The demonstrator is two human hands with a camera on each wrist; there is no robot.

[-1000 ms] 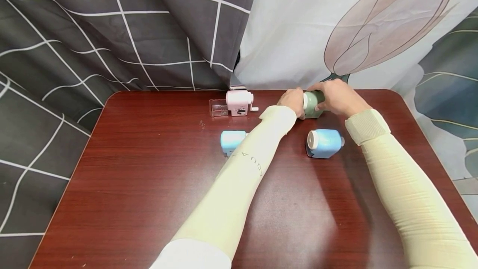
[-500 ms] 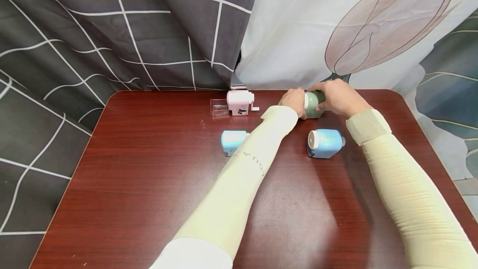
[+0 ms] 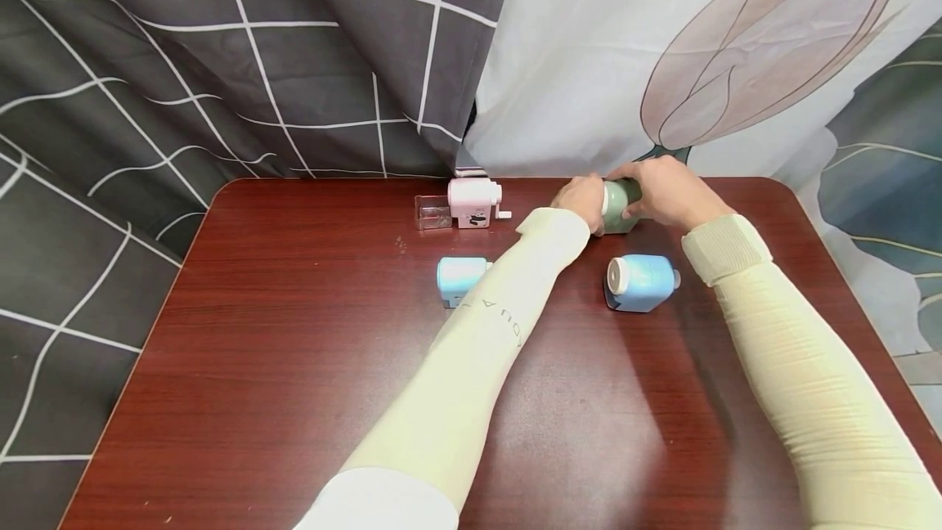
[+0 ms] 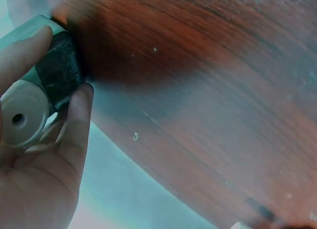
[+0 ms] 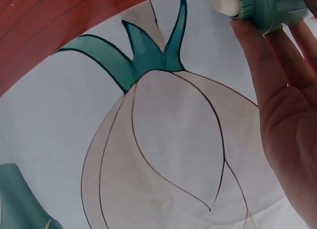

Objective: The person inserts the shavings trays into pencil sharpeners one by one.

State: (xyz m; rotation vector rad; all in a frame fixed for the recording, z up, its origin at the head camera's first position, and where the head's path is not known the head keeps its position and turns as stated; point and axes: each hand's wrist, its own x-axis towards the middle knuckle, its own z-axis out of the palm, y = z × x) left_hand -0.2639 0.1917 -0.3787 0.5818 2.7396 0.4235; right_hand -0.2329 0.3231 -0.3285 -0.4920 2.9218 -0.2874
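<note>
A green pencil sharpener (image 3: pixel 618 207) stands at the table's back edge, between both hands. My left hand (image 3: pixel 581 201) grips its left side, at the white round face with the pencil hole. In the left wrist view, the thumb and fingers hold the sharpener (image 4: pixel 39 33) near its dark see-through drawer (image 4: pixel 60 70). From the right and above, my right hand (image 3: pixel 673 193) holds the same sharpener, fingers behind and thumb in front. The right wrist view catches only a corner of the green body (image 5: pixel 280 9), a ribbed green collar and a white end, above the fingers.
A pink sharpener (image 3: pixel 471 203) with its clear drawer (image 3: pixel 432 212) pulled out stands left of my left hand. One blue sharpener (image 3: pixel 459 276) is partly hidden by the left forearm. Another blue sharpener (image 3: pixel 642 280) sits below the right hand. Curtains (image 3: pixel 574 64) hang behind the table (image 3: pixel 294 334).
</note>
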